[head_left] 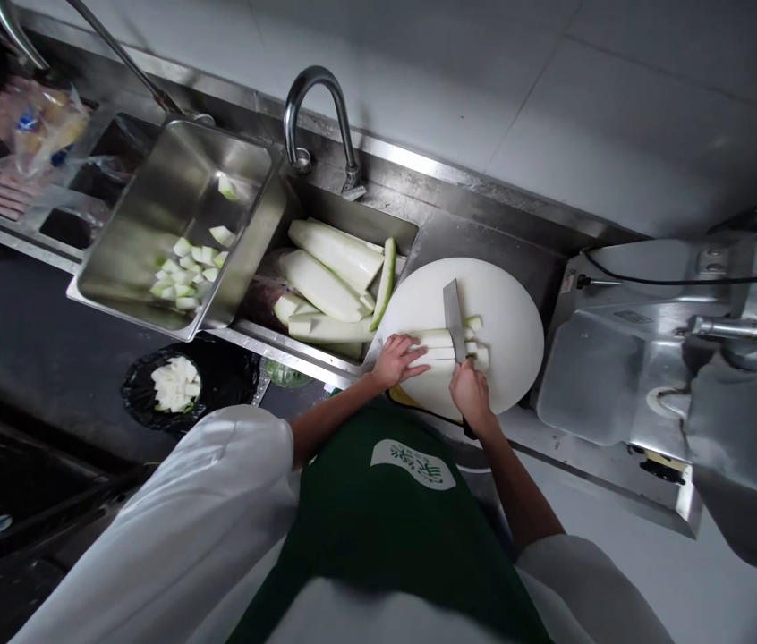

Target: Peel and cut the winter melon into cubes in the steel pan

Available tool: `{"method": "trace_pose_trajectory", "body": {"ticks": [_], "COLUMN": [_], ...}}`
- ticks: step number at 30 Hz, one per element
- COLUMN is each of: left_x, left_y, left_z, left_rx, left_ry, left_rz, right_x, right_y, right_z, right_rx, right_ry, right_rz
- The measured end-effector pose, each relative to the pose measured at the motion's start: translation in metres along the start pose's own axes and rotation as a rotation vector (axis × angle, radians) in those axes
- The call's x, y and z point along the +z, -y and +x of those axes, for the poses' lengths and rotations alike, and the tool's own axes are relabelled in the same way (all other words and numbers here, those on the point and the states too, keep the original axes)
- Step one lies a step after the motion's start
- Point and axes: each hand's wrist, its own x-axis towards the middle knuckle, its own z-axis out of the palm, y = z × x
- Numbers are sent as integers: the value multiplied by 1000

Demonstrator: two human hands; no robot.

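My right hand (471, 394) is closed around the handle of a cleaver (454, 313), whose blade stands across some pale strips of winter melon (433, 338). These strips lie side by side on a round white cutting board (412, 291). My left hand (398, 360) presses on their left ends with bent fingers, a short way from the blade. Right of the blade are a few cut chunks (479, 356). Long peeled melon pieces (335, 255) lie in the sink left of the board, beside a thin green-edged slice (385, 284).
A steel pan (120, 259) with melon cubes (183, 273) rests over the sink's left part. A tap (318, 76) arches behind. Below is a black-lined bin (217, 376) with white pieces. Metal slicing equipment (593, 376) stands at right; bagged food (43, 134) lies far left.
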Motion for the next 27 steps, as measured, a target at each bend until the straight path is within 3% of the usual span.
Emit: {"method": "trace_pose_trajectory", "body": {"ticks": [6,12,17,27], "left_x": [0,3,3,2], "left_y": [2,2,1,-1], "left_z": [-4,-5,-4,-3], "left_rx": [-1,-26,-29,-61], "left_ry": [-21,-28,-19,-46], "left_rz": [-40,-67,-36,-75], "right_x": [-8,-17,-5,16], "right_y": [-4,4,15,24], "right_z": [10,-26,-41,4], "right_rx": [-39,8,3,-4], "right_ry": [-21,-138,-84,-48], "right_rz": [6,-19,-39,11]}}
